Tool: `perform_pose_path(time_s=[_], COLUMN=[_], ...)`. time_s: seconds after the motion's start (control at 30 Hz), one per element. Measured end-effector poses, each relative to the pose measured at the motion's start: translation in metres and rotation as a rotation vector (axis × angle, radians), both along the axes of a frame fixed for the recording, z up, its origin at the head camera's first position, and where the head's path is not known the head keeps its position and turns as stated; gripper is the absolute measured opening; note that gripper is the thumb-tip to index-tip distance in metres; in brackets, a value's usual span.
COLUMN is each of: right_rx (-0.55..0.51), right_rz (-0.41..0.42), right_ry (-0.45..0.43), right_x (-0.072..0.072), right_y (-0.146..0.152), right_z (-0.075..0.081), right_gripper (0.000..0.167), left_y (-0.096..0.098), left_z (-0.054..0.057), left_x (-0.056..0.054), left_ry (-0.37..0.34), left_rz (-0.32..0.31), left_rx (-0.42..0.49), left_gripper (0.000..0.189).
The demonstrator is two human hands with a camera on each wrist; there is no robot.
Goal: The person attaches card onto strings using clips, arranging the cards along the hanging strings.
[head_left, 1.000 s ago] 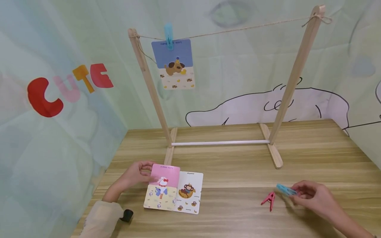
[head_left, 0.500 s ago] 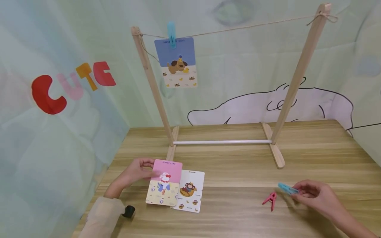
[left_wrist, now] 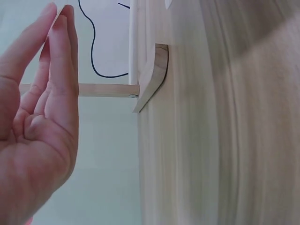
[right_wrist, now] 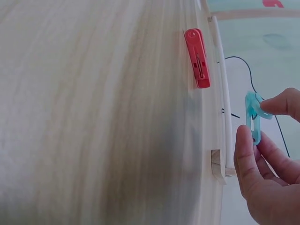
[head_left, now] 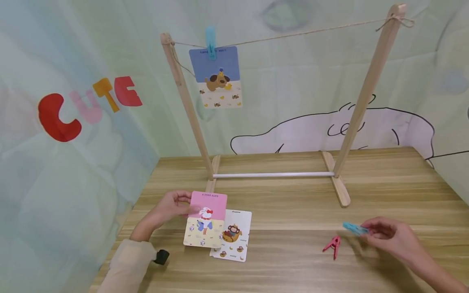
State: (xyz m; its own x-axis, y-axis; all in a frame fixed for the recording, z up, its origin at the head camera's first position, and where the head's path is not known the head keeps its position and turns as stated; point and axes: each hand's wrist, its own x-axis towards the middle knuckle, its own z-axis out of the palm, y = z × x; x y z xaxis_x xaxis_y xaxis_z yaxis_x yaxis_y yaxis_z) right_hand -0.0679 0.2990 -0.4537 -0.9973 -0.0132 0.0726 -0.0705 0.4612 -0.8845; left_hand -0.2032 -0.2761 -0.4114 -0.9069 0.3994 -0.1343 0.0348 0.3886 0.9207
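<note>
My left hand (head_left: 165,210) pinches the left edge of a pink and yellow picture card (head_left: 210,204) with a white rabbit, lifted a little above the table. Partly under it in the head view lies a white monkey card (head_left: 239,244). On the right, my right hand (head_left: 393,241) holds a light blue clothespin (head_left: 353,228) between thumb and fingers; the right wrist view shows this clothespin (right_wrist: 252,119) too. Beside that hand a red clothespin (head_left: 333,245) lies on the table. In the left wrist view the left hand's (left_wrist: 44,117) fingertips meet, and the card's face is hidden.
A wooden stand (head_left: 360,108) with a string (head_left: 293,36) across its top stands at the back. From the string hangs a puppy card (head_left: 216,85) under another blue clothespin (head_left: 210,40). A white rod (head_left: 272,175) joins the stand's feet on the wooden table (head_left: 282,260).
My left hand has raised the rabbit card and shifted it slightly right and away, off the monkey card. The right hand with its clothespin has hardly moved.
</note>
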Motion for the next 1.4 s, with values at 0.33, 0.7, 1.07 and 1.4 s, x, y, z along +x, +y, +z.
perform_pose_path(time_s=[0.33,0.7,1.07,1.4], right_rx=[-0.016,-0.017,-0.013,-0.007], right_rz=[0.02,0.054,0.073,0.084], right_ry=[0.03,0.091,0.128,0.136], right_x=[-0.003,-0.007,-0.011,-0.016], right_y=[0.002,0.003,0.004,0.004], right_z=[0.003,0.008,0.014,0.024], right_gripper=[0.022,0.019,0.02,0.022], left_y=[0.007,0.014,0.024,0.034], left_z=[0.007,0.014,0.022,0.031], left_x=[-0.004,-0.007,-0.011,-0.015], left_ry=[0.027,0.038,0.053,0.083], left_rz=[-0.011,0.007,-0.006,0.013], left_rx=[0.014,0.021,0.041,0.032], left_gripper=[0.04,0.038,0.039,0.039])
